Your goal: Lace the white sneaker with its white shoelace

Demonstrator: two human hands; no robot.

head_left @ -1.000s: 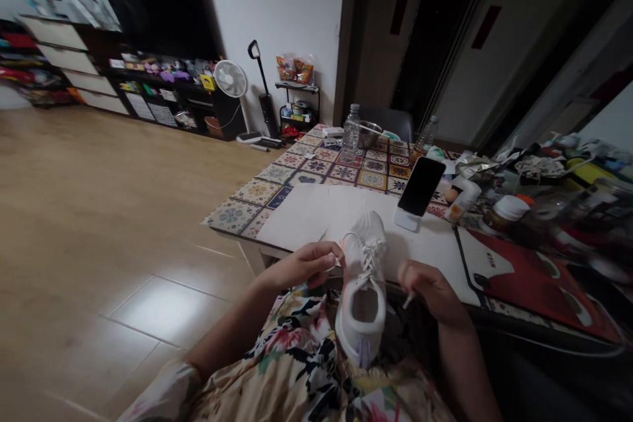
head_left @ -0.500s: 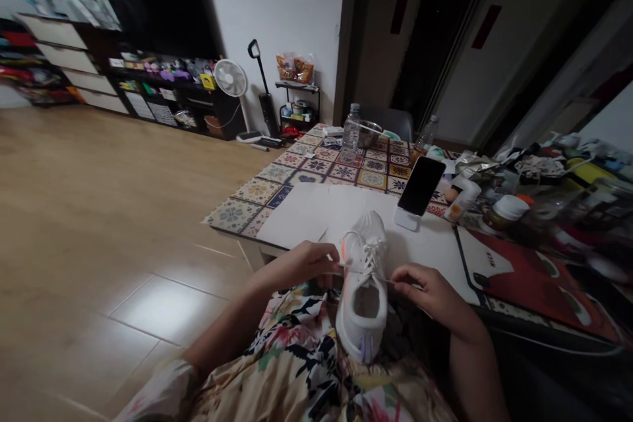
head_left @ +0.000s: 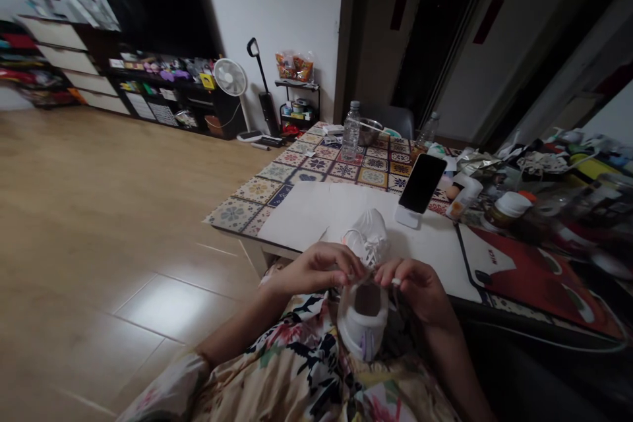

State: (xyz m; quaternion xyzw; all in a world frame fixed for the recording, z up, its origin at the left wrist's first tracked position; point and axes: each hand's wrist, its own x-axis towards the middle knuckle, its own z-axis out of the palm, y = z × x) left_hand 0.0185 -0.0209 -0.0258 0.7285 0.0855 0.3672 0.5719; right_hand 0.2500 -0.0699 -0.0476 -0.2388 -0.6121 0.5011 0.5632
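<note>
A white sneaker [head_left: 364, 330] rests between my lap and the table edge, toe pointing away from me and its heel with a lilac tab toward me. My left hand [head_left: 330, 268] reaches over the shoe's opening from the left, fingertips closed on a shoelace. From the right, my right hand [head_left: 411, 280] pinches a lace too, and a pale lace end shows between its thumb and fingers. Both hands meet just above the tongue. The crossed laces [head_left: 372, 252] run up the front of the shoe, and the fingers partly hide the upper eyelets.
White paper [head_left: 306, 211] covers the near part of the patterned table [head_left: 237, 211]. A phone on a stand [head_left: 421, 188] faces me beyond the shoe. A red laptop-like case [head_left: 529, 277] and crowded jars lie at right. A plastic bottle [head_left: 351, 132] and metal bowl [head_left: 368, 134] stand farther back.
Both hands have come inward from the two sides of the shoe and now meet over its tongue, bringing the lace ends together. The shoe has stayed nearly in place.
</note>
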